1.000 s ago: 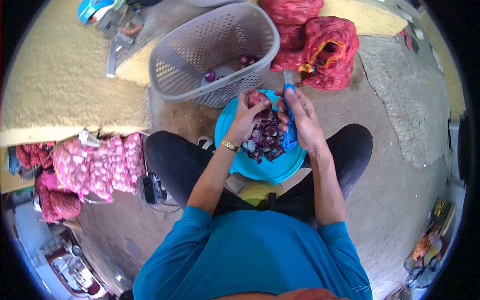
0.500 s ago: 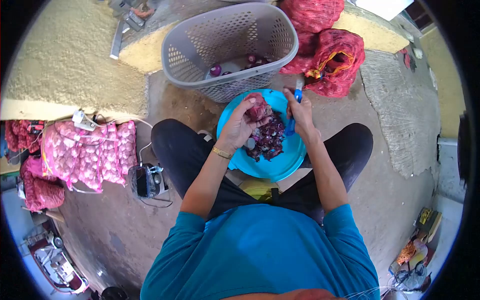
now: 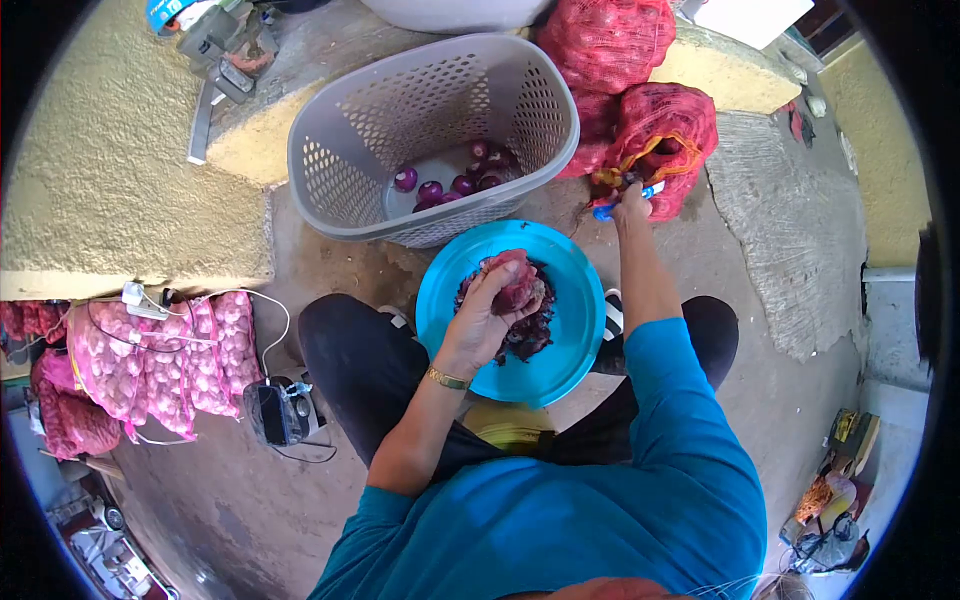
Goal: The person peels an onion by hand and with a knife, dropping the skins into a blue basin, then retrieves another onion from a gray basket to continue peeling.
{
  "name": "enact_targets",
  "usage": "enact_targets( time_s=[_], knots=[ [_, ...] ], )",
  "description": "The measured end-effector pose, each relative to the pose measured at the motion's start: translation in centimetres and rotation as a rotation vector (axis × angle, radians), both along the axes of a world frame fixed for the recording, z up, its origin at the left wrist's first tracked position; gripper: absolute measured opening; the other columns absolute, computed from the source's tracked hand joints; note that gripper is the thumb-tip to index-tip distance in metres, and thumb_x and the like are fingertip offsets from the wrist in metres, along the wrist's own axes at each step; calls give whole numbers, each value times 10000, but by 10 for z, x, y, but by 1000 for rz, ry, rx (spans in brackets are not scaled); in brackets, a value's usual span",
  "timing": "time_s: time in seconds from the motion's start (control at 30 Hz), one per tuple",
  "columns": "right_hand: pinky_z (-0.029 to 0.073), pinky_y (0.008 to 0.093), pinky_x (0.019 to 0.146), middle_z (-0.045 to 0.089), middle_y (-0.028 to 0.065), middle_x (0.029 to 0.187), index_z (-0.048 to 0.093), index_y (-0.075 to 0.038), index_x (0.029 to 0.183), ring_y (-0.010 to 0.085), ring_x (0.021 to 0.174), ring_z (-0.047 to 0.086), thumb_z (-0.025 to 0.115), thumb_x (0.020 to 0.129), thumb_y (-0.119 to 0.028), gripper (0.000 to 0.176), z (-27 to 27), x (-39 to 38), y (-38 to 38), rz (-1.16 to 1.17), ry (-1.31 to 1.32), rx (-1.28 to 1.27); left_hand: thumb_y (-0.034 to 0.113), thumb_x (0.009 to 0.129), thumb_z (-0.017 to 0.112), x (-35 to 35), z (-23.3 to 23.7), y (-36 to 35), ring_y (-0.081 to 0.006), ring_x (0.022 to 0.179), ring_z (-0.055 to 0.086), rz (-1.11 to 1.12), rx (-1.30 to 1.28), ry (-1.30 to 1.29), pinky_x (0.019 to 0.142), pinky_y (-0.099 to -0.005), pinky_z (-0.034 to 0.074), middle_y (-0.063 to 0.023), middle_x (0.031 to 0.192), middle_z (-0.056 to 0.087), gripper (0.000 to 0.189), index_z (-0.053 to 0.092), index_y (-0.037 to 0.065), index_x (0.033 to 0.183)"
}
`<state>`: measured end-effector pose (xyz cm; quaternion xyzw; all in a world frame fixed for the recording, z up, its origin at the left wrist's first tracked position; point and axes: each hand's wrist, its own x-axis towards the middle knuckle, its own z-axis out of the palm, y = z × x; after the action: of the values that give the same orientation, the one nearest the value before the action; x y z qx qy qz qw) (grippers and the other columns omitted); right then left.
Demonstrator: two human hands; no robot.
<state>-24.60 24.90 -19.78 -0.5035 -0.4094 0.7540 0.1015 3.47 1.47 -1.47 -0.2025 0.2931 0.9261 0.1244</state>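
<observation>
My left hand (image 3: 482, 318) is closed around a red onion (image 3: 516, 284) over the turquoise basin (image 3: 572, 365). Dark purple onion skins (image 3: 522, 342) lie in the basin under that hand. At the near side of a red mesh sack (image 3: 690, 110), my right hand (image 3: 632, 204) reaches toward its gathered opening with a blue-handled knife (image 3: 652, 190) in its grip. Its fingertips are partly hidden among the netting. Beyond the basin stands a grey perforated laundry basket (image 3: 345, 125), and several peeled purple onions (image 3: 462, 186) rest on its bottom.
Another red mesh sack (image 3: 610, 45) leans at the back against the low yellow ledge (image 3: 740, 85). Pink net bags of garlic (image 3: 160, 365) lie on the left, beside a black device with cables (image 3: 275, 412). My knees flank the basin.
My right hand has gone from over the basin forward to the mesh sack, still with the knife. My left hand keeps the onion above the basin. The view has shifted, showing more of the basket's onions.
</observation>
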Motion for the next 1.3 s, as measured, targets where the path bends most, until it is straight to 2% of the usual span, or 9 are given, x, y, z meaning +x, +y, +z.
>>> enact_targets(
  time_s=[0.07,0.27,0.4,0.53,0.63,0.93,1.03,1.13,1.3],
  knots=[
    [504,312,462,548,54,629,590,-33,859,182,463,534,654,886,-344,319,-10,17,4,228,66,286,319,929,596,0,0,-4,-227,998,616,10,-11,-16,863,-382,495,-96,1118,635,388,559,66,1220],
    [470,303,488,549,51,660,597,-45,897,143,523,510,471,949,-433,411,61,39,-12,570,375,226,287,907,632,-1,-9,-6,-258,1017,611,54,99,-2,879,-385,489,-112,1105,634,377,567,51,1193],
    [426,335,454,505,12,584,575,-72,740,147,486,504,472,939,-418,413,147,26,-2,695,496,547,277,895,649,-2,-4,-2,-282,1041,599,69,149,-1,891,-392,483,-118,1119,626,379,569,52,1188],
    [414,342,474,518,32,569,560,-46,731,154,493,512,520,928,-358,372,188,32,44,871,503,1500,273,893,652,-1,7,1,-289,1051,593,64,156,2,895,-402,481,-120,1125,621,375,569,54,1186],
    [402,340,438,495,31,541,547,-46,719,157,458,500,569,886,-256,269,193,54,33,943,114,1144,265,891,654,0,4,1,-290,1056,591,37,151,26,904,-410,477,-118,1120,619,372,569,53,1185],
    [360,317,372,489,30,535,530,-55,682,141,402,454,596,911,-469,478,159,50,8,840,136,751,250,888,655,-1,-1,-4,-305,1049,590,162,201,-37,854,-392,511,-121,1114,614,355,569,47,1166],
    [309,299,374,437,2,492,481,-111,613,113,407,415,560,935,-428,459,154,46,3,868,267,266,248,886,654,-5,1,-5,-306,1042,590,134,217,0,858,-386,509,-121,1113,615,339,574,53,1152],
    [308,305,390,428,-25,516,509,-113,651,93,425,386,527,951,-400,416,165,49,2,861,333,749,259,888,651,-5,3,-4,-304,1045,588,116,234,3,860,-382,507,-119,1116,615,334,578,55,1141],
    [277,272,421,407,-55,545,522,-118,691,66,452,361,501,955,-363,361,220,48,3,664,561,757,277,887,652,-6,1,3,-301,1053,585,120,222,5,881,-378,497,-117,1122,614,356,580,51,1153]
  ],
)
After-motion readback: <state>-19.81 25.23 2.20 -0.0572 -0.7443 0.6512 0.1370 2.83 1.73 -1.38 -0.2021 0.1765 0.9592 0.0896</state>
